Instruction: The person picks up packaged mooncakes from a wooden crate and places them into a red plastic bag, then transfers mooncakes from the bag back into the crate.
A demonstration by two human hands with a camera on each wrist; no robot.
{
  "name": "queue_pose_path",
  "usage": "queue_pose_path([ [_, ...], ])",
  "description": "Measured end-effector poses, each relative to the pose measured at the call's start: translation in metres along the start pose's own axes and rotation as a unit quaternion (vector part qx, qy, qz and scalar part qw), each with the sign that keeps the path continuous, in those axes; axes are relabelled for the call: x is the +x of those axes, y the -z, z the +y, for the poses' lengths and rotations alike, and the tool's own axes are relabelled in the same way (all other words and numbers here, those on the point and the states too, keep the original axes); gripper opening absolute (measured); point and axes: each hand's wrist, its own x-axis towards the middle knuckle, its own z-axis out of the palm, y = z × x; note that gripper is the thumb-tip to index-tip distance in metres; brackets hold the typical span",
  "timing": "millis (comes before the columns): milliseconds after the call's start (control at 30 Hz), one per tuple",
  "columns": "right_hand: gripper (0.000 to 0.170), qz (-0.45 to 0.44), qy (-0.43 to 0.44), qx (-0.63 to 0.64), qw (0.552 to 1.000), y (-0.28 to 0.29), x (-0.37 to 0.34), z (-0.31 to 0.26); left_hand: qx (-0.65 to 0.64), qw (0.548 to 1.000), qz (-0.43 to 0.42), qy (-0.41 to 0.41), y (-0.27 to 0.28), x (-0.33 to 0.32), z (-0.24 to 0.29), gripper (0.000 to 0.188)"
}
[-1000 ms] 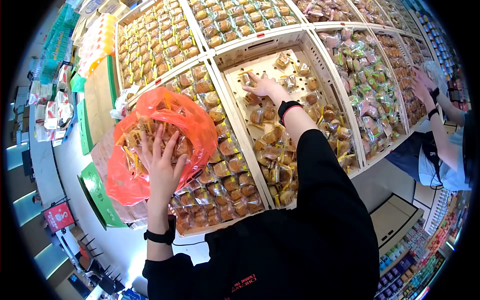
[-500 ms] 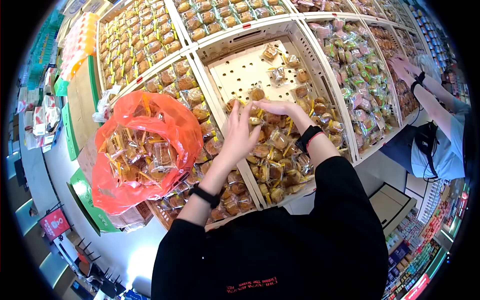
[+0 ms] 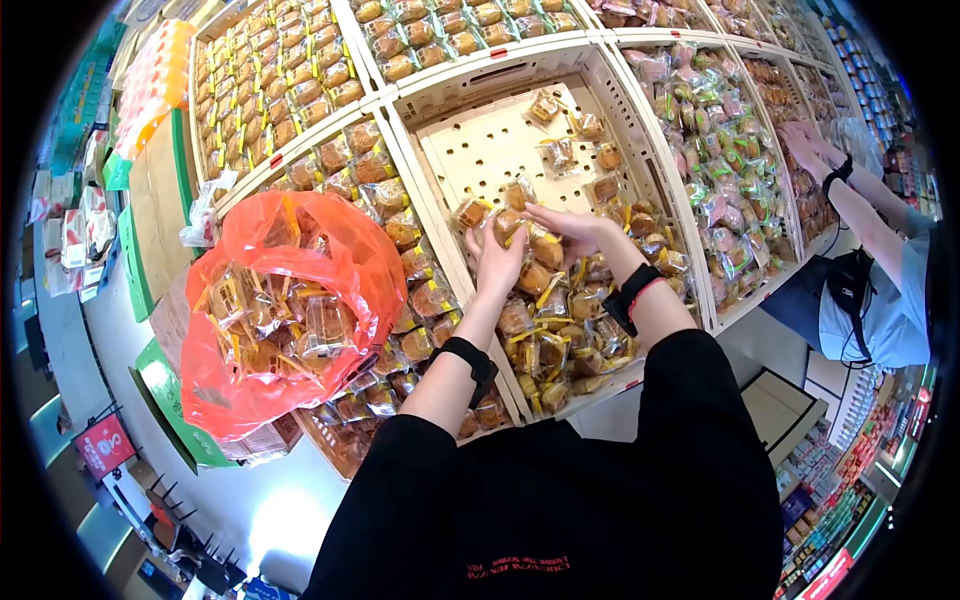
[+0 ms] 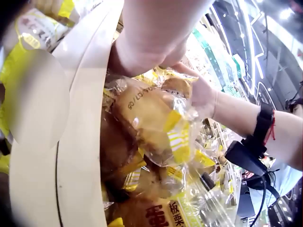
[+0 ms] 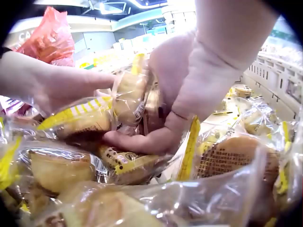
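Observation:
Both hands are together over a pile of clear-wrapped small cakes in a wooden crate (image 3: 440, 180). My right hand (image 3: 580, 232) holds wrapped cakes (image 5: 130, 97), its thumb bent across their front in the right wrist view. From the other side my left hand (image 3: 500, 264) closes on the same cluster, its fingers at the cakes beside the right fingertips. One wrapped cake (image 3: 508, 224) shows between the hands in the head view. In the left wrist view the left fingertips are hidden behind the hand, above a cake (image 4: 142, 111) with a printed date.
An orange-red plastic bag (image 3: 385, 250) full of wrapped cakes stands left, on the neighbouring crate of cakes. Crate dividers (image 3: 455, 270) run between compartments. To the right is a crate of pink and green packets (image 3: 715, 170); another person's arm (image 3: 860, 205) reaches in beyond it.
The left hand left the bag and came right into the crate. The right hand drew back toward the body to meet it, and wrapped cakes are now gathered between them.

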Motion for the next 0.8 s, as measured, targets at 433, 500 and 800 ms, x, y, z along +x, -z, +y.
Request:
queue_pose_path([
  [433, 0.044, 0.307, 0.247, 0.286, 0.873, -0.089, -0.040, 0.026, -0.064, 0.988, -0.007, -0.138, -0.001, -0.061, 0.040, 0.055],
  [500, 0.042, 0.451, 0.280, 0.244, 0.811, -0.096, -0.050, 0.028, -0.108, 0.976, 0.035, -0.186, -0.001, -0.078, 0.051, 0.052],
  [800, 0.042, 0.378, 0.607, 0.111, 0.690, -0.206, -0.172, -0.059, -0.168, 0.852, 0.184, -0.460, 0.113, -0.167, 0.121, 0.053],
])
